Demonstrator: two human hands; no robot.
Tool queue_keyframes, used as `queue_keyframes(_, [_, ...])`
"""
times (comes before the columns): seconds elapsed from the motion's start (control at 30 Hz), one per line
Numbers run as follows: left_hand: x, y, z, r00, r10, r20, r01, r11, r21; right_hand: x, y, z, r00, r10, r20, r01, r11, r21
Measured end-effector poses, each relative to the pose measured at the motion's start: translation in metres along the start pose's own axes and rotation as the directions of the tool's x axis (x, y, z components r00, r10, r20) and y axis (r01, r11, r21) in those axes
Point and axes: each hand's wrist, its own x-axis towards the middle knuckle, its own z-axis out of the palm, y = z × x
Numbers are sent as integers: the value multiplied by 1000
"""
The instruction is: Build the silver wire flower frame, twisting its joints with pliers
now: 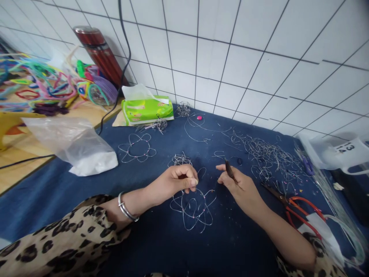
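Observation:
My left hand (pixel 183 179) has its thumb and fingers pinched together at the upper edge of a flower-shaped wire frame (pixel 193 217). This frame has looped petals and small pinkish beads around its inner ring. In my right hand (pixel 242 192) are dark pliers (pixel 229 169), their tapered jaws pointing up past the fingers and their handles hidden in the palm. The thumb and index finger of that hand are spread, a little right of the wire frame. A second wire flower (pixel 138 150) lies flat to the left. Behind my left hand sits a tangled wire bundle (pixel 181 158).
Loose wire pieces (pixel 265 152) spread across the back right. Orange-handled cutters (pixel 302 204) lie beside my right forearm, near a clear plastic cup (pixel 325 154). A green tissue pack (pixel 147 109), a plastic bag (pixel 77 142) and a red flask (pixel 99 54) stand at the left. The tiled wall borders the back.

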Motion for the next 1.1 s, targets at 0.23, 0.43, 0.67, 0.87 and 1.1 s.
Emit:
queue_keyframes(0.23, [-4,5,3,999,-18,-50,21,998,54,0,15,18,971,-205,-123,193,976,-102])
queue_keyframes(0.43, [-5,7,4,995,28,-95,-17,993,114,0,12,14,954,-299,-5,274,880,-388])
queue_keyframes(0.67, [-3,6,3,992,7,-128,9,992,127,-3,7,16,929,-351,113,344,716,-608])
queue_keyframes(0.87, [-4,4,4,992,-10,-128,22,995,95,-9,-1,19,928,-345,142,348,663,-663])
queue_keyframes(1.1, [-4,1,5,994,-14,-112,26,995,101,-12,-5,21,936,-321,142,323,630,-707])
